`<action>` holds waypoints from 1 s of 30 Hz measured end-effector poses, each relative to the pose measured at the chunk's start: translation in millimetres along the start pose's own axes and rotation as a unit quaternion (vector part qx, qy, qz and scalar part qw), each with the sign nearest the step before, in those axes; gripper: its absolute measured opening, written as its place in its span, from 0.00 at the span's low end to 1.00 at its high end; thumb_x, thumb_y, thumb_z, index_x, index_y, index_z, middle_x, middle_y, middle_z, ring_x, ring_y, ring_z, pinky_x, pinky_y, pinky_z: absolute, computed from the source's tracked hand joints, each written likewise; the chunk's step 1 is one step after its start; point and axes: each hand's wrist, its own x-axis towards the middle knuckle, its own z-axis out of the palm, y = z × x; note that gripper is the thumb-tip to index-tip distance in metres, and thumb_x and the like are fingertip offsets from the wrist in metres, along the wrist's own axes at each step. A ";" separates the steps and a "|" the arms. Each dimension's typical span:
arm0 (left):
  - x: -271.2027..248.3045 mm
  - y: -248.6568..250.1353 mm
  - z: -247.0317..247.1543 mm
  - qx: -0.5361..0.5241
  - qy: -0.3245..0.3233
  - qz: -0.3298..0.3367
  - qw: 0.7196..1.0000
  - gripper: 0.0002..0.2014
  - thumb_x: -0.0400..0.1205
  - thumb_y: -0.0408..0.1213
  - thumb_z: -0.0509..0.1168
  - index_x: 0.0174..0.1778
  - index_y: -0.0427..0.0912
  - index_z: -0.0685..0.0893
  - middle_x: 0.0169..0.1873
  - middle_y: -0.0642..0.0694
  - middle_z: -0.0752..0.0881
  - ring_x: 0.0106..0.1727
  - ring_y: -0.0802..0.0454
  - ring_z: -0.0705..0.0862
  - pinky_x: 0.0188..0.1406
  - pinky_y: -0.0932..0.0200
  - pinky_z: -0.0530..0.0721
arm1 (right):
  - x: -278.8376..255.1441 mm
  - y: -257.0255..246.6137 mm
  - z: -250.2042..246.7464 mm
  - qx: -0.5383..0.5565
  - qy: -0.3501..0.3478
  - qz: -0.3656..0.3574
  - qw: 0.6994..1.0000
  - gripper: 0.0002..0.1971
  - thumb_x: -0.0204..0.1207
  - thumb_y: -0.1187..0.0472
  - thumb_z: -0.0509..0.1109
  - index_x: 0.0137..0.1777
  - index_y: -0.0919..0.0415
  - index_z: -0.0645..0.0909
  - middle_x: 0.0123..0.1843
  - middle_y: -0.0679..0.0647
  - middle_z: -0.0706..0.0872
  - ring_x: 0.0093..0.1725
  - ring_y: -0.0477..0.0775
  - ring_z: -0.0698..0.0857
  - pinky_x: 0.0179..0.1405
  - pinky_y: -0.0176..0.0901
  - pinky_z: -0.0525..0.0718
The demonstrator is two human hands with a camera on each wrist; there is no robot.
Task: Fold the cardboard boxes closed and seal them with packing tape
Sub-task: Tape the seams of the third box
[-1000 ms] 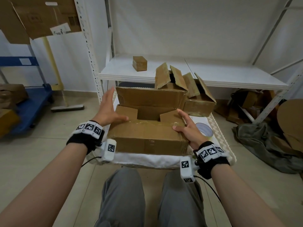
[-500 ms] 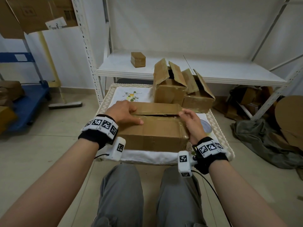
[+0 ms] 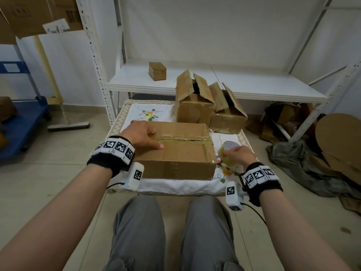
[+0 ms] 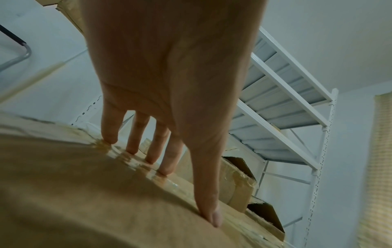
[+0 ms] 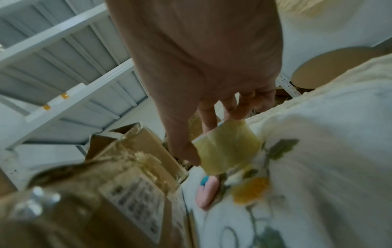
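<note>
A brown cardboard box (image 3: pixel 181 153) lies on the low white table (image 3: pixel 175 187) with its top flaps folded down and old glossy tape along the seam. My left hand (image 3: pixel 143 136) presses flat on the left end of the flaps; in the left wrist view its straight fingers (image 4: pixel 131 142) and thumb touch the box top (image 4: pixel 84 193). To the right of the box my right hand (image 3: pixel 237 154) grips a roll of clear yellowish packing tape (image 3: pixel 227 155), lifted just above the cloth. The right wrist view shows the tape roll (image 5: pixel 227 149) pinched between thumb and fingers.
Two more boxes with raised flaps (image 3: pixel 195 102) (image 3: pixel 228 114) stand at the table's back right. A small brown box (image 3: pixel 157 71) sits on the white shelf (image 3: pixel 263 89). A small pink and blue object (image 5: pixel 206 193) lies on the embroidered cloth beside the box. Cardboard scraps and grey fabric lie on the floor to the right.
Both hands folded the far flap down and shut the box. The left hand stayed pressing on the top. The right hand left the box and picked up the tape roll.
</note>
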 end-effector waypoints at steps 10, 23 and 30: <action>-4.1 2.0 6.3 -0.084 0.036 -0.010 0.996 0.38 0.66 0.58 0.81 0.70 0.46 0.84 0.72 0.48 0.81 0.72 0.48 0.77 0.74 0.51 0.71 | -26.4 -44.7 -9.5 0.373 0.026 -0.160 0.914 0.13 0.85 0.65 0.67 0.67 0.60 0.84 0.56 0.53 0.89 0.53 0.53 0.85 0.49 0.42 0.83; -6.6 28.7 1.9 -0.278 0.107 0.099 0.950 0.55 0.63 0.53 0.84 0.85 0.51 0.64 0.82 0.50 0.67 0.79 0.53 0.70 0.77 0.52 0.72 | -51.1 -88.5 29.1 0.229 -0.237 -0.266 0.906 0.15 0.84 0.73 0.66 0.69 0.70 0.83 0.51 0.62 0.88 0.42 0.45 0.86 0.44 0.29 0.85; -6.9 49.7 -3.4 -0.278 0.123 0.102 0.947 0.36 0.68 0.47 0.83 0.73 0.45 0.81 0.66 0.50 0.85 0.61 0.57 0.83 0.58 0.65 0.77 | -55.4 -85.6 30.2 0.256 -0.243 -0.247 0.902 0.14 0.83 0.74 0.67 0.67 0.69 0.84 0.56 0.68 0.87 0.53 0.59 0.84 0.56 0.42 0.84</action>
